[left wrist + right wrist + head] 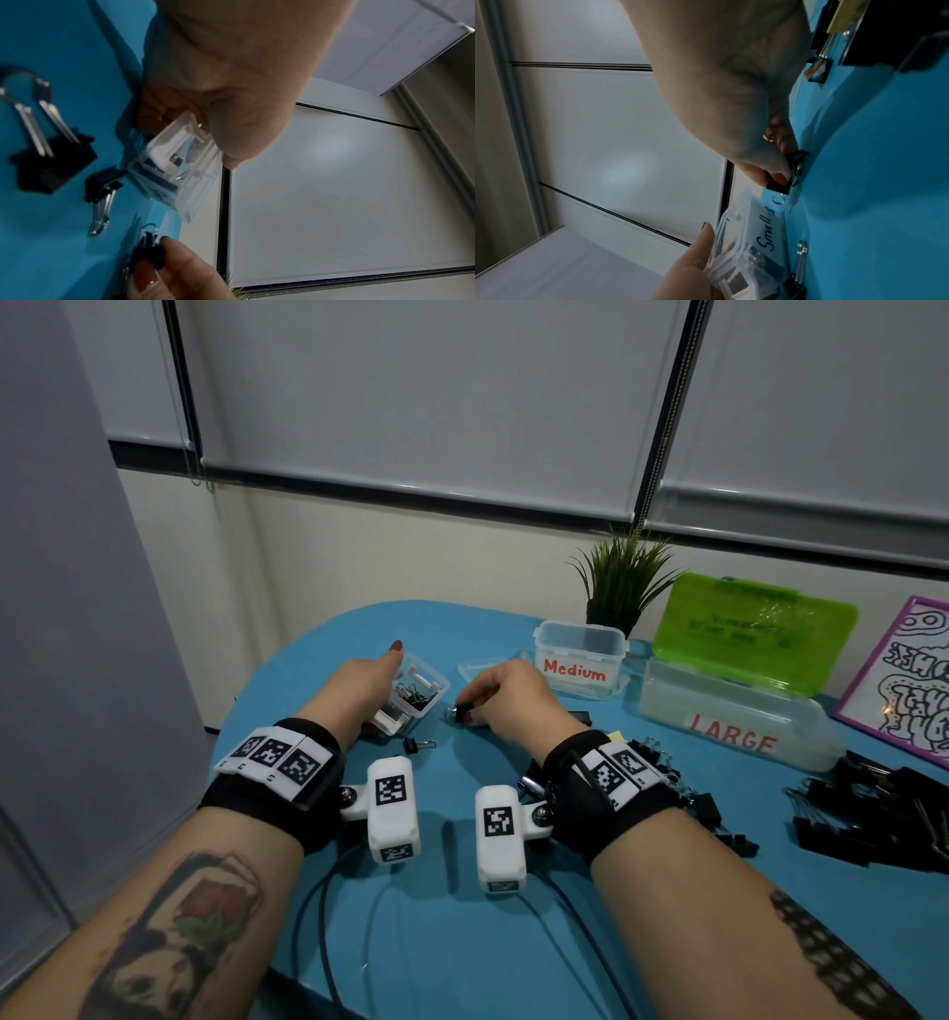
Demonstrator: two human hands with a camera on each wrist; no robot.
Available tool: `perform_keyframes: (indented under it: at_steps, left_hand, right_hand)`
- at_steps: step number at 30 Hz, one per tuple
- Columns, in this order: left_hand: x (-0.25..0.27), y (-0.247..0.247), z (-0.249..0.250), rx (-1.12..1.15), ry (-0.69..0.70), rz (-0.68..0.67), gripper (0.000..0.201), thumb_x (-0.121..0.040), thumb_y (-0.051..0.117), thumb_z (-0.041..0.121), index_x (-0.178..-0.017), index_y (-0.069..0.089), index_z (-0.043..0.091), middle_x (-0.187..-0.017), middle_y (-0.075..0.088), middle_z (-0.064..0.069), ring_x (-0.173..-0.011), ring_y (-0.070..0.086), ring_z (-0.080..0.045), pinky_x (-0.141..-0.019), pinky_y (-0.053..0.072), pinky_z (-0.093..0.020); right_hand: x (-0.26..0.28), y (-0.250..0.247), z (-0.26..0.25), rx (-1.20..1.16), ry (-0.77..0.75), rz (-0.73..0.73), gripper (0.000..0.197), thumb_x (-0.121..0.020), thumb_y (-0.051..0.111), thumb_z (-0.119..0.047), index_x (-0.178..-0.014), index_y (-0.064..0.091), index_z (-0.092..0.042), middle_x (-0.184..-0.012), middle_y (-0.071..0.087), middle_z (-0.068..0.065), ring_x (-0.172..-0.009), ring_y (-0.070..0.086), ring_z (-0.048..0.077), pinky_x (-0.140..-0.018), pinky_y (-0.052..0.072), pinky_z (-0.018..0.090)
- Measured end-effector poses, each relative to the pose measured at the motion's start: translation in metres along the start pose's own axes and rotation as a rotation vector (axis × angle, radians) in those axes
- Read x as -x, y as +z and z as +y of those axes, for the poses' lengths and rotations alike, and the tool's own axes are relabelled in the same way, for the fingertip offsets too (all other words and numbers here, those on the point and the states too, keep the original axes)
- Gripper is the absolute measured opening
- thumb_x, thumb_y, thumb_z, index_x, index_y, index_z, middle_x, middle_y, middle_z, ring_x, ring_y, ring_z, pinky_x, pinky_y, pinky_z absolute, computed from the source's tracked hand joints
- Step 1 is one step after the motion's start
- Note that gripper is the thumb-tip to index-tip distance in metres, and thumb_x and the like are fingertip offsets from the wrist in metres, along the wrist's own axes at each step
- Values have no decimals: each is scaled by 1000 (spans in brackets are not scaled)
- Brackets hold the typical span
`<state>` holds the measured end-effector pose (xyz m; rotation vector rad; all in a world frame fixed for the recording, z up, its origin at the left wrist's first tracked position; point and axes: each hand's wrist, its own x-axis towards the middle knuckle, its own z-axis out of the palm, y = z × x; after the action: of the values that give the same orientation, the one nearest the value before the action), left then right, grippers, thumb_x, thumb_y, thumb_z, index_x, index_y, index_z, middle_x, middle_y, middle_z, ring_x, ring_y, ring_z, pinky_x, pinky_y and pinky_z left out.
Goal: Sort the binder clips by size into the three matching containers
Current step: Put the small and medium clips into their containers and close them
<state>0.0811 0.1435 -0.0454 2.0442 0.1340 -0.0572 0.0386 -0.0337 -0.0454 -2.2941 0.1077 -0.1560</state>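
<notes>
My left hand [377, 685] grips the clear small container [418, 695], tilted on the blue table and holding several small black clips; the right wrist view shows its "Small" label [763, 235]. Just right of it, my right hand [477, 708] pinches a small black binder clip [461, 712] low against the tabletop. The same clip [780, 183] shows in the right wrist view under my fingertips, and the clip [149, 253] also shows in the left wrist view. The "Medium" container [580, 654] and "LARGE" container [729, 716] stand open to the right.
A loose small clip [418, 744] lies near my left wrist. A heap of black clips [873, 814] covers the table's right side, with more by my right wrist. A green lid [755, 629], a potted plant [621, 577] and a framed drawing [914, 675] stand behind.
</notes>
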Motion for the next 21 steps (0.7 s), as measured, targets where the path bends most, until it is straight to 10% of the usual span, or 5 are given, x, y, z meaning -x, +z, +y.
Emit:
perform_keyframes:
  at_steps: [4,7,15,18,21]
  left_hand:
    - [2,-1,-1,24,-4,-5,65,-98,37,62,-118,67,8,-107,65,-15,-97,64,-33,-91,51,-41]
    - [4,-1,0,79,-13,-48,60,-97,42,62,-116,68,11,-102,68,-16,-82,66,-31,-72,55,-38]
    - [14,0,5,72,11,-99,54,-99,40,60,-113,69,16,-89,62,-1,-72,58,-17,-57,43,-27]
    - [16,0,7,73,3,-74,53,-99,38,60,-113,70,19,-94,63,-4,-81,60,-21,-67,48,-33]
    - [12,-5,6,132,-11,-8,65,-98,36,63,-122,67,11,-118,66,-19,-107,64,-37,-96,52,-47]
  right_hand:
    - [3,-3,-5,-206,-32,145,17,-84,72,5,-93,78,-8,-84,72,5,-71,65,11,-64,53,15]
    - [6,-3,-12,-366,-136,229,18,-84,72,5,-94,77,-9,-90,75,4,-81,71,16,-77,58,20]
    - [9,12,-20,-292,-286,63,30,-96,54,2,-110,76,-13,-109,75,12,-107,69,27,-100,53,42]
    - [9,11,-20,-271,-287,103,38,-100,44,-2,-110,76,-20,-103,75,11,-94,70,32,-87,58,45]
    - [9,0,-15,-267,-175,191,47,-97,36,3,-119,71,-19,-80,66,3,-44,50,6,-49,43,25]
